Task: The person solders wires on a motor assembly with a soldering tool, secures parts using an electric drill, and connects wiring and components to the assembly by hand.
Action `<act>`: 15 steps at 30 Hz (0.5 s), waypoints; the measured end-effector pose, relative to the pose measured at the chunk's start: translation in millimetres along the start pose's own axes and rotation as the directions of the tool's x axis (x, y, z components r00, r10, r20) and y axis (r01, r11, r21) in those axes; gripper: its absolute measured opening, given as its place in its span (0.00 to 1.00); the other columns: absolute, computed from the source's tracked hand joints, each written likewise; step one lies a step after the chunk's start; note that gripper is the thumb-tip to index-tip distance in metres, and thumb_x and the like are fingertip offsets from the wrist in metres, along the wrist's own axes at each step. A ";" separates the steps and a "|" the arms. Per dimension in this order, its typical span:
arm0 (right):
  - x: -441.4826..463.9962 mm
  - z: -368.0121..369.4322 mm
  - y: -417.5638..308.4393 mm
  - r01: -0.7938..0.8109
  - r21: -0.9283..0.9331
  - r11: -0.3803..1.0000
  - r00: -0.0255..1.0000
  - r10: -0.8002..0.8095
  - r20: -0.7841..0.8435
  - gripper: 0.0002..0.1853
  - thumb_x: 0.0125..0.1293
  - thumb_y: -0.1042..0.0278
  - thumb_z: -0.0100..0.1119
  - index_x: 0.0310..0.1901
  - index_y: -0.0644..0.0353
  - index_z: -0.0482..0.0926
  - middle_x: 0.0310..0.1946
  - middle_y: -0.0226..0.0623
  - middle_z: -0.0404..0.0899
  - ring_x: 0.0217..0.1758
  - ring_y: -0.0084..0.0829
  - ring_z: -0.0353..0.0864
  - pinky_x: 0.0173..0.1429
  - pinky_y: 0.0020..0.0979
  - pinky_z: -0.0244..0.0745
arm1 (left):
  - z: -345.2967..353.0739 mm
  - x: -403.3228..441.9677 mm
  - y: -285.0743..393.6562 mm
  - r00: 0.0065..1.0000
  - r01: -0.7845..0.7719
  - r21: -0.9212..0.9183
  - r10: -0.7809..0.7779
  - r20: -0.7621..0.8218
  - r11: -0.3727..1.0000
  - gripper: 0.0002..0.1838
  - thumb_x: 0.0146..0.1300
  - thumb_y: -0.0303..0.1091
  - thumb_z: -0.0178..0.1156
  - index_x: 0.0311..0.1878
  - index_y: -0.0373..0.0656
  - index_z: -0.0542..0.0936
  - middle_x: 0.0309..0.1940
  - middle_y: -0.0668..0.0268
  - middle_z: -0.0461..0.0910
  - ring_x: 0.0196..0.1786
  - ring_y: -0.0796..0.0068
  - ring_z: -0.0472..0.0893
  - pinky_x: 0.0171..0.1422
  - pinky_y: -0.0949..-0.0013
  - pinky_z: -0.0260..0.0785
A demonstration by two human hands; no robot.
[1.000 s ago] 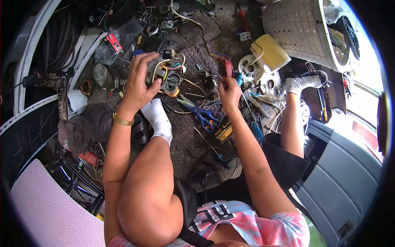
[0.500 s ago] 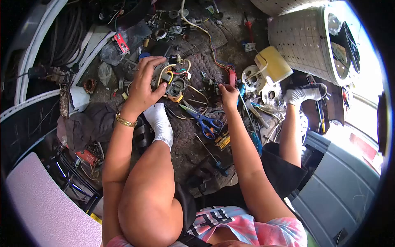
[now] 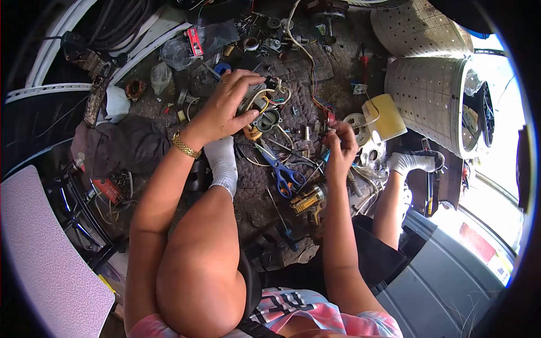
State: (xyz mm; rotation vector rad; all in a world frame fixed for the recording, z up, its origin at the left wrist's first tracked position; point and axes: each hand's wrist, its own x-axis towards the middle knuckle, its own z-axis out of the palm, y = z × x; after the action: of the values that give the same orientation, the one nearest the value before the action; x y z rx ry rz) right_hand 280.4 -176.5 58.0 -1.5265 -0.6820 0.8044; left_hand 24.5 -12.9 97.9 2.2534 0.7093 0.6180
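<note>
Metal motor [image 3: 269,119] sits on the floor [image 3: 253,188] under the left hand [image 3: 230,110], fingers wide over it, while the right hand [image 3: 342,147] has shifted, baring more yellow drill [image 3: 306,203], its fingers curled, grip we can't tell, so work at both hands seems ongoing

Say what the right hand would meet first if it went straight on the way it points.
Most likely the red piece just beyond the fingertips of the right hand, beside the coloured wires. Depth is unclear from this one view, so the hand might pass above it.
</note>
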 end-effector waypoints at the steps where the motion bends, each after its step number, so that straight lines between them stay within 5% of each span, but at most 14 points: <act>1: 2.7 4.7 -20.5 0.087 -0.052 0.995 0.994 -0.083 0.074 0.04 0.62 0.80 0.61 0.38 0.64 0.79 0.35 0.29 0.78 0.39 0.20 0.74 0.45 0.24 0.69 | -1.0 -0.2 1.5 1.000 0.009 -0.005 -0.009 0.019 1.000 0.33 0.59 0.33 0.65 0.69 0.40 0.69 0.65 0.54 0.69 0.70 0.51 0.68 0.80 0.52 0.53; 3: 9.8 16.7 -56.0 0.181 -0.099 0.979 0.975 -0.165 0.152 0.05 0.59 0.79 0.62 0.37 0.64 0.80 0.36 0.33 0.79 0.41 0.23 0.76 0.47 0.27 0.70 | 1.5 0.9 2.7 1.000 -0.005 0.029 0.004 0.026 1.000 0.33 0.59 0.32 0.65 0.69 0.40 0.69 0.65 0.54 0.69 0.71 0.51 0.68 0.80 0.52 0.53; 5: 17.2 33.1 -77.4 0.471 -0.267 0.841 0.847 -0.346 0.403 0.07 0.52 0.77 0.66 0.35 0.61 0.81 0.37 0.38 0.81 0.41 0.34 0.78 0.47 0.32 0.72 | 2.6 1.6 4.8 0.999 -0.014 0.070 0.012 0.033 0.997 0.34 0.58 0.32 0.65 0.69 0.40 0.69 0.65 0.54 0.69 0.71 0.51 0.67 0.80 0.52 0.52; 8: 24.5 54.3 -76.4 0.669 -0.297 0.682 0.705 -0.455 0.544 0.08 0.50 0.75 0.68 0.33 0.58 0.82 0.38 0.37 0.82 0.40 0.40 0.78 0.46 0.35 0.73 | 4.5 3.4 9.6 0.998 -0.007 0.039 0.004 0.058 0.999 0.35 0.57 0.29 0.66 0.69 0.40 0.69 0.66 0.54 0.68 0.72 0.51 0.66 0.80 0.51 0.51; 15: 22.9 61.6 -76.5 0.729 -0.344 0.592 0.646 -0.430 0.630 0.09 0.47 0.73 0.69 0.33 0.54 0.83 0.39 0.32 0.82 0.38 0.40 0.76 0.41 0.38 0.74 | 5.9 2.4 7.1 0.999 -0.013 0.060 0.011 0.034 0.998 0.36 0.56 0.28 0.66 0.69 0.41 0.68 0.66 0.54 0.68 0.72 0.51 0.66 0.81 0.50 0.50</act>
State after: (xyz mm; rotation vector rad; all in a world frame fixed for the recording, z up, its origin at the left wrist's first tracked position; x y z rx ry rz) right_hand 246.1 -113.8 129.2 -1.4363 -1.8772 0.4393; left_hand 32.0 -18.6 99.8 2.3190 0.7072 0.5702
